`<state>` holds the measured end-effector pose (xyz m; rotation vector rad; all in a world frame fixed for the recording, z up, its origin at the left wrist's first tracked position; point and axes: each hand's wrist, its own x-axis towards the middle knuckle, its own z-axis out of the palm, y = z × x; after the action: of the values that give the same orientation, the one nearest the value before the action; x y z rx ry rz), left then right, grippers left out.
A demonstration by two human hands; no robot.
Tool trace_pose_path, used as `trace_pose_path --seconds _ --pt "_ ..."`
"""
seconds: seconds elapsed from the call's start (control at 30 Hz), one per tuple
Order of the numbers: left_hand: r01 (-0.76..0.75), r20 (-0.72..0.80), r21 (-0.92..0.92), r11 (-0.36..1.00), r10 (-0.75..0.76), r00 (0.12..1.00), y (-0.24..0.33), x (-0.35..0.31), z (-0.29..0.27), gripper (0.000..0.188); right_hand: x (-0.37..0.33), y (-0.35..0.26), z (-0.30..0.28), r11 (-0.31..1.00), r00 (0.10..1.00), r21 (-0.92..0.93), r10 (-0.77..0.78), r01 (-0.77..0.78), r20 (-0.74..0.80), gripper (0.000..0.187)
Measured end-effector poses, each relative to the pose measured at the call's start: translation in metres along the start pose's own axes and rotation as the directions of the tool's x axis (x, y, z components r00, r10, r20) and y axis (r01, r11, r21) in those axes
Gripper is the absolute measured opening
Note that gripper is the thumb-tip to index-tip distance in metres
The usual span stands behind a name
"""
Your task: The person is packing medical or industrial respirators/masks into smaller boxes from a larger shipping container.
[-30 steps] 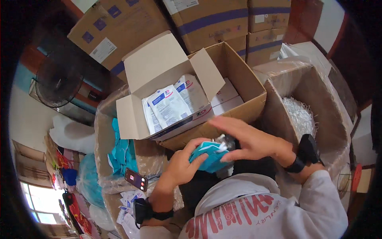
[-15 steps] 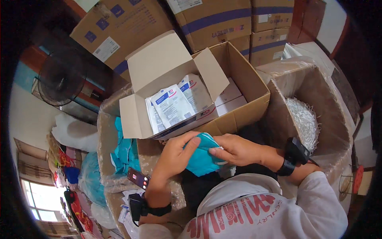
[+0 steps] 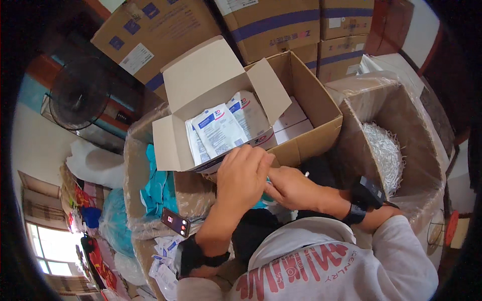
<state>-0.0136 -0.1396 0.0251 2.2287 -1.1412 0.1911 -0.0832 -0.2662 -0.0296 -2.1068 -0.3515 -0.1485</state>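
Behind everything we see stacked brown cartons [image 3: 278, 32] with blue bands. At our right stands a tall plastic-wrapped carton [image 3: 422, 125], and at our left another plastic-wrapped carton [image 3: 193, 195]. Between them, a brown carton [image 3: 316, 143] sits open, with an open white box [image 3: 203, 88] at its left, flaps spread. Next in size, we find a heap of white strips [image 3: 384, 155] inside the right-side carton and teal pieces [image 3: 159, 188] lying in the left one. White packets [image 3: 218, 133] lean together inside the white box.

Our left hand [image 3: 243, 173] arches in front of that box, fingers bent and tips meeting our right hand; its back hides its grip, so we cannot tell what it clasps. Our right hand [image 3: 291, 188] is curled, thumb pressed along a teal piece of fabric [image 3: 260, 204], grasping it. That piece shows only in slivers between and below the two hands. Smallest, a lit phone [image 3: 175, 222] rests left of our left forearm.
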Motion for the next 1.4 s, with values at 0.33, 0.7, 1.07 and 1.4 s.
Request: trace_pose_path --seconds 0.33,0.7,1.07,1.4 --pt "0.367 0.054 -0.397 0.841 -0.378 0.924 -0.044 -0.012 -0.018 0.037 -0.024 0.040 -0.053 0.844 0.888 0.428 0.113 -0.322 0.445 0.030" --pt "0.511 0.244 -0.437 0.740 -0.449 0.859 -0.056 -0.014 -0.031 0.041 -0.022 0.046 -0.072 0.587 0.782 0.566 0.206 -0.580 0.588 0.027" --pt "0.434 0.105 -0.444 0.784 -0.435 0.894 -0.068 -0.015 -0.049 0.039 -0.018 0.040 -0.066 0.591 0.639 0.427 0.204 -0.684 0.741 0.025" --pt "0.468 0.133 -0.206 0.860 -0.449 0.884 -0.076 -0.030 -0.063 0.025 -0.018 0.050 -0.064 0.709 0.678 0.399 0.151 -0.582 0.719 0.025"
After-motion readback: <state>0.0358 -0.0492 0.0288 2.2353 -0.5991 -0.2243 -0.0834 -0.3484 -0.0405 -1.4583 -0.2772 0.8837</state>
